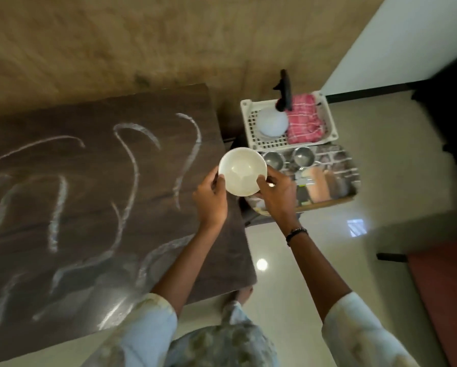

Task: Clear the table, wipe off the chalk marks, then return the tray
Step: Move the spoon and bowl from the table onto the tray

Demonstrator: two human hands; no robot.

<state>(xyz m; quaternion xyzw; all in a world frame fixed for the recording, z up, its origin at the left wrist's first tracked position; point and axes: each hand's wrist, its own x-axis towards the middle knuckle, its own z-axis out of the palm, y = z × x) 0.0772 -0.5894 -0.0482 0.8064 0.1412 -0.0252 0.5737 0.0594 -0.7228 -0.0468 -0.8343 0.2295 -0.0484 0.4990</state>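
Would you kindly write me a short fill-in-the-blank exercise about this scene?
1. Both hands, left hand and right hand, hold a white ____.
2. The table is marked with white ____.
3. The pink cloth lies in a white ____, beside the spray bottle.

Missing words: bowl; chalk; basket

Desk (pixel 95 207): dark wood-grain top, long, bearing only white chalk marks (pixel 132 160) in loose curved strokes across most of its surface; glare near the front edge. Tray (pixel 353 193): shiny metal, just beside the desk's right end on a low support mostly hidden from view; holds two steel cups (pixel 302 156) and some blurred items. Basket (pixel 251 128): white slotted plastic, just behind the tray; holds a spray bottle (pixel 273 123) and a pink checked cloth (pixel 302 120). Floor (pixel 288 287): pale glossy tile
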